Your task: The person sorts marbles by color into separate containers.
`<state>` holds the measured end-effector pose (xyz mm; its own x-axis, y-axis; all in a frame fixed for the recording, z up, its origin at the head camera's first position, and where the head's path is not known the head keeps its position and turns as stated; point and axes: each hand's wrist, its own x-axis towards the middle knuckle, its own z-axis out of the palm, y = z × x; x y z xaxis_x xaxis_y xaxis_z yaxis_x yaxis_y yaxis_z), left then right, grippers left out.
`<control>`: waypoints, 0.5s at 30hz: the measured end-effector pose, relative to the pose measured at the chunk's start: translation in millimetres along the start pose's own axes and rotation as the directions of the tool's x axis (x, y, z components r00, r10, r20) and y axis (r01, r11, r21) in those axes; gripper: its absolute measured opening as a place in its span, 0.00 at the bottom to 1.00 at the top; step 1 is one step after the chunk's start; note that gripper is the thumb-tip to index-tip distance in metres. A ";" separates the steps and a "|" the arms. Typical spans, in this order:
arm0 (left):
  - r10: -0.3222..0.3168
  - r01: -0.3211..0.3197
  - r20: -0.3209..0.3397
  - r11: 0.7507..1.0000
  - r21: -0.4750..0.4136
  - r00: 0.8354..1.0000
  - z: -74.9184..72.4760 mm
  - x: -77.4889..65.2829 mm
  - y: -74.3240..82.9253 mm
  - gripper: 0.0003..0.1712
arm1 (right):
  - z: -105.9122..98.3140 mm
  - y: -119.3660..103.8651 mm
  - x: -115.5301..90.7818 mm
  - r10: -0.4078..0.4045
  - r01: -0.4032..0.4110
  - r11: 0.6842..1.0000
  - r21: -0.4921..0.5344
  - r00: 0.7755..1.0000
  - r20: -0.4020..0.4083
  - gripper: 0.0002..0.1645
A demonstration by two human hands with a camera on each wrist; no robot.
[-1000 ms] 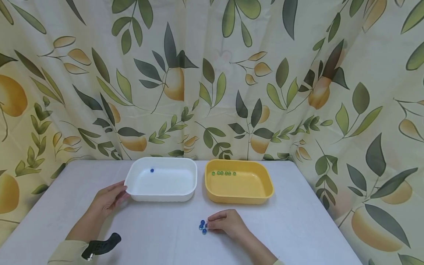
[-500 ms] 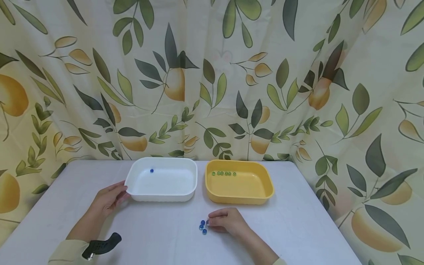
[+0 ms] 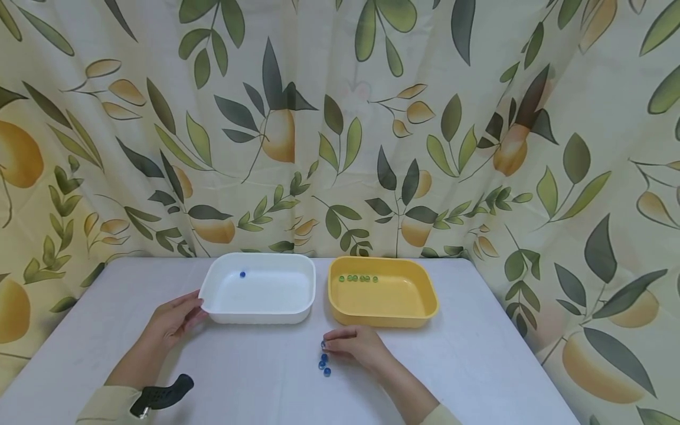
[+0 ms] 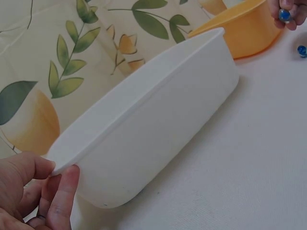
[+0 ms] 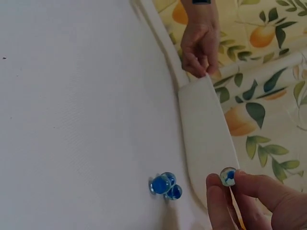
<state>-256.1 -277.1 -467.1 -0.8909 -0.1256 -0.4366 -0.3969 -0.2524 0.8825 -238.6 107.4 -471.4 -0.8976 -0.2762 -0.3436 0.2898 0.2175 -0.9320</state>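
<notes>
At the near left corner of a white tray (image 3: pixel 260 298), my left hand (image 3: pixel 172 321) pinches the rim between thumb and fingers. My right hand (image 3: pixel 358 347) holds a clear marble with a blue core (image 5: pixel 228 177) between thumb and fingertips, above the table in front of the yellow tray (image 3: pixel 395 301). Just below it on the white cloth, a small cluster of blue marbles (image 3: pixel 326 372) lies close together. One blue marble (image 3: pixel 242 274) sits inside the white tray towards the back. Several green marbles (image 3: pixel 362 278) form a row along the back of the yellow tray.
Both trays stand side by side near the back of the white-covered table (image 3: pixel 255 378), with a narrow gap between them. Behind them hangs a leaf-and-fruit patterned curtain (image 3: pixel 340 177). A black band (image 3: pixel 162 395) is worn on the left wrist.
My right hand has lifted a blue marble from the cluster and moved it slightly up and to the left. The left hand stays on the white tray's rim.
</notes>
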 end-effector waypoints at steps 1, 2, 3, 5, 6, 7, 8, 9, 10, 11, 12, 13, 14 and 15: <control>0.000 0.000 0.000 1.000 0.003 1.000 -0.2 0.3 -0.2 0.37 | 1.0 -1.6 0.0 -0.002 0.002 1.000 0.003 1.000 0.001 0.16; -0.001 0.001 -0.001 1.000 0.003 1.000 -0.3 0.5 -0.4 0.37 | 1.9 -3.4 0.0 -0.001 0.001 1.000 0.009 1.000 0.003 0.16; -0.001 0.001 -0.002 1.000 0.002 1.000 -0.4 0.7 -0.4 0.37 | 2.7 -5.0 0.2 -0.002 0.002 1.000 0.010 1.000 0.005 0.15; 0.001 -0.001 -0.002 1.000 0.008 1.000 -0.9 0.8 -0.7 0.37 | 3.7 -7.9 0.8 0.001 -0.001 1.000 0.018 1.000 0.009 0.16; 0.001 -0.001 -0.001 1.000 0.010 1.000 -1.1 0.8 -0.9 0.37 | 3.9 -9.3 1.5 -0.002 0.002 1.000 0.016 1.000 0.012 0.16; 0.001 -0.001 -0.001 1.000 0.011 1.000 -1.2 0.7 -1.0 0.37 | 4.1 -11.0 2.2 -0.005 0.005 1.000 0.014 1.000 0.015 0.16; 0.001 -0.001 -0.004 1.000 0.013 1.000 -1.1 0.6 -1.0 0.37 | 4.1 -13.1 2.7 -0.009 0.009 1.000 0.016 1.000 0.023 0.17; 0.001 -0.001 -0.006 1.000 0.016 1.000 -1.0 0.5 -1.1 0.36 | 4.0 -15.0 3.6 -0.013 0.012 1.000 0.019 1.000 0.029 0.17; 0.001 -0.001 -0.008 1.000 0.019 1.000 -1.0 0.4 -1.2 0.36 | 3.8 -17.0 4.4 -0.018 0.017 1.000 0.025 0.999 0.036 0.17; 0.000 0.000 -0.009 1.000 0.021 1.000 -0.8 0.5 -1.4 0.36 | 3.7 -18.9 5.3 -0.024 0.023 0.999 0.030 0.999 0.044 0.17; 0.000 0.000 -0.011 1.000 0.023 1.000 -0.5 0.4 -1.5 0.36 | 3.7 -21.3 5.8 -0.026 0.024 0.999 0.036 0.998 0.050 0.17; 0.000 0.000 -0.012 1.000 0.023 1.000 -0.3 0.3 -1.5 0.36 | 3.9 -23.8 6.4 -0.027 0.024 0.999 0.043 0.998 0.054 0.17; 0.001 -0.001 -0.013 1.000 0.024 1.000 -0.1 0.2 -1.3 0.36 | 4.2 -26.3 6.8 -0.029 0.026 0.998 0.052 0.998 0.058 0.18; 0.003 -0.003 -0.012 1.000 0.026 1.000 0.2 0.1 -1.4 0.36 | 4.4 -28.3 7.4 -0.030 0.026 0.998 0.056 0.998 0.058 0.18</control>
<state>-255.7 -276.6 -468.3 -0.8893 -0.1375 -0.4361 -0.4002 -0.2274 0.8878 -252.0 95.0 -448.1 -0.8851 -0.3360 -0.3219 0.2841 0.1577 -0.9458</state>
